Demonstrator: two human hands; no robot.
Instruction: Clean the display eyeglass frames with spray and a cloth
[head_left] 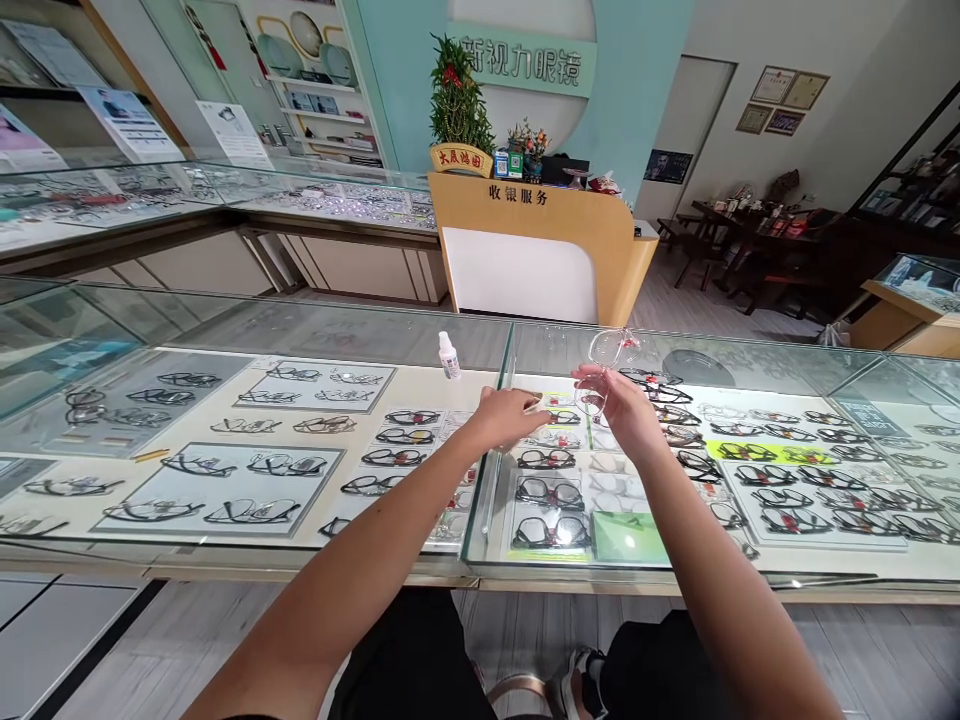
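My right hand [621, 402] grips a pair of clear-framed eyeglasses [604, 350] above the glass display counter [491, 500]. One lens stands up past the fingertips and the other hangs near the thumb. To its left, my left hand [510, 415] is closed, with thumb and fingers drawn together and pointing at the right hand. Whatever it pinches, if anything, is too small to make out. A small white spray bottle [448, 356] stands upright on the counter, beyond my left hand.
Rows of dark-framed glasses [553, 532] lie under the glass on both sides. A raised glass edge [495, 440] divides the counter near my left hand. Farther off stand a wooden cashier desk [525, 205] and a potted plant [457, 105]. A green sheet [626, 537] lies inside the case.
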